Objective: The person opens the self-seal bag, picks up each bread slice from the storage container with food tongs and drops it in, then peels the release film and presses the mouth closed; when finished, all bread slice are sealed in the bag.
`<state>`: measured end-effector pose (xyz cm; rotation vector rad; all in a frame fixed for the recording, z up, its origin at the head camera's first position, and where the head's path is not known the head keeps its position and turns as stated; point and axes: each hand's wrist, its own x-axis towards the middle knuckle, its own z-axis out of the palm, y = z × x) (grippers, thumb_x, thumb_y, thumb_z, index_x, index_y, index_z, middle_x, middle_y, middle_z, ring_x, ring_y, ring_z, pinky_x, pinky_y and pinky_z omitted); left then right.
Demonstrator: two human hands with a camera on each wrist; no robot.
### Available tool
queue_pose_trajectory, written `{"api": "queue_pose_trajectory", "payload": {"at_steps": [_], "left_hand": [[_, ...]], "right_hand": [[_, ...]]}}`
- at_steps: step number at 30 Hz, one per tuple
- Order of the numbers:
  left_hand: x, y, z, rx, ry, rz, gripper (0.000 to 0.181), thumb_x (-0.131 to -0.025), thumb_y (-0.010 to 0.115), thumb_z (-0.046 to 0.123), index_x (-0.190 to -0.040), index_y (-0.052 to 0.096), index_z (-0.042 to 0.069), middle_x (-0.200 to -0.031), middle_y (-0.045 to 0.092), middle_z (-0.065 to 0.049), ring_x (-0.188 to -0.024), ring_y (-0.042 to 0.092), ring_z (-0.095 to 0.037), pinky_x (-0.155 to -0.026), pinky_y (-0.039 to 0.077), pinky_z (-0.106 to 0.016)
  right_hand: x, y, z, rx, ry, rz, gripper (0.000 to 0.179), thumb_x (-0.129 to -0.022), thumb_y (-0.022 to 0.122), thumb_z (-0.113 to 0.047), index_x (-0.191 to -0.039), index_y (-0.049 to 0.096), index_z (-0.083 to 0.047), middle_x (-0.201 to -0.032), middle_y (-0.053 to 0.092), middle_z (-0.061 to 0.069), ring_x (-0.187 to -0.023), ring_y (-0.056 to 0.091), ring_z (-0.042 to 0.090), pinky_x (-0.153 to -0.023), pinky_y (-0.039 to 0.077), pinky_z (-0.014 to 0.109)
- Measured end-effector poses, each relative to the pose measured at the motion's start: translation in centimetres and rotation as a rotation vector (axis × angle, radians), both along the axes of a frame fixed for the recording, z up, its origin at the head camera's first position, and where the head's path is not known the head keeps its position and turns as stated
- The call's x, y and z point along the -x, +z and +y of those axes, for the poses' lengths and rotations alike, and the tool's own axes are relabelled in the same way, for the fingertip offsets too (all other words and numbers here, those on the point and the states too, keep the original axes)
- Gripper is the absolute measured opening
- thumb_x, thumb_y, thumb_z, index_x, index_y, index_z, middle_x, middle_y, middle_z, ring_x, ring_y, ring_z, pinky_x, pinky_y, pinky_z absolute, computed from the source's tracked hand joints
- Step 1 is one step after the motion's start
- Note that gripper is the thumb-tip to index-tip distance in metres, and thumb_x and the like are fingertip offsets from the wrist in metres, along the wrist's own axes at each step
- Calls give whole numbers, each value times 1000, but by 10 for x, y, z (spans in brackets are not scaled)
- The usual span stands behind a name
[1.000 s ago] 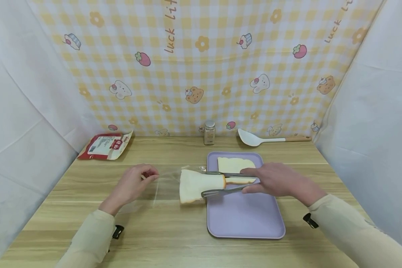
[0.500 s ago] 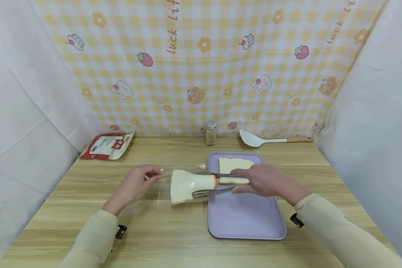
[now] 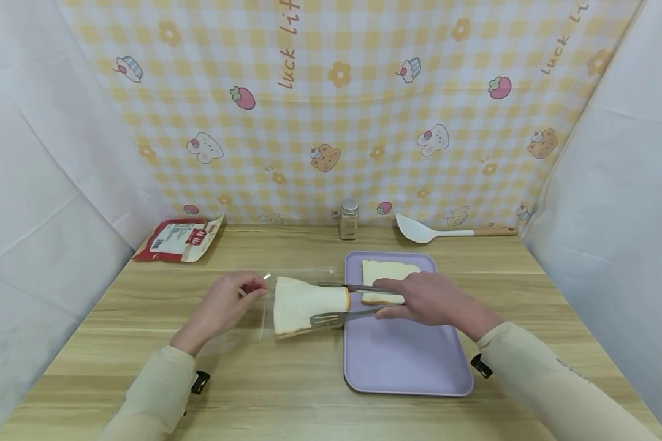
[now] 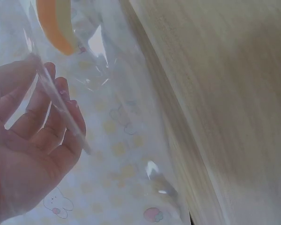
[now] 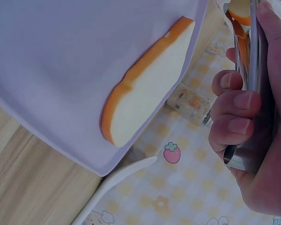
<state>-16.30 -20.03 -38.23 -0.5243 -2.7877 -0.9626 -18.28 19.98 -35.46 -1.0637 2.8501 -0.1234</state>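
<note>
- We see the left hand (image 3: 220, 309) pinching the edge of a clear plastic bag (image 3: 268, 309), probably to steady the film.
- The gripped bread slice (image 3: 303, 304) appears to lie inside the bag, its crust by the tray's left edge, squeezed between the tongs' arms so, we judge, it won't slip.
- We find the right hand (image 3: 433, 298) curled round the metal tongs (image 3: 358, 313), likely for even pressure.
- Another bread slice (image 3: 386, 272) lies flat on the lilac tray (image 3: 408, 361).

A white bread slice (image 3: 309, 304) with orange-brown crust sits inside a clear plastic bag (image 4: 97, 44), its right end narrowed between metal tongs (image 3: 363, 313), its left end flaring wide.
</note>
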Motion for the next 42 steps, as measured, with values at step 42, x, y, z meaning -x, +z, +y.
{"api": "queue_pose_trajectory", "payload": {"at_steps": [42], "left_hand": [[-6,-2,0,-27,22,43,5,-103,67,6,-100,70,8,-95,69,-1,-90,62,-15,-78,59,-33]], "right_hand": [[5,-7,-9,59,-14,-101,67,-96,62,-69,-144,63,-22,-56,53,-12,-56,49,6,-57,45,30]]}}
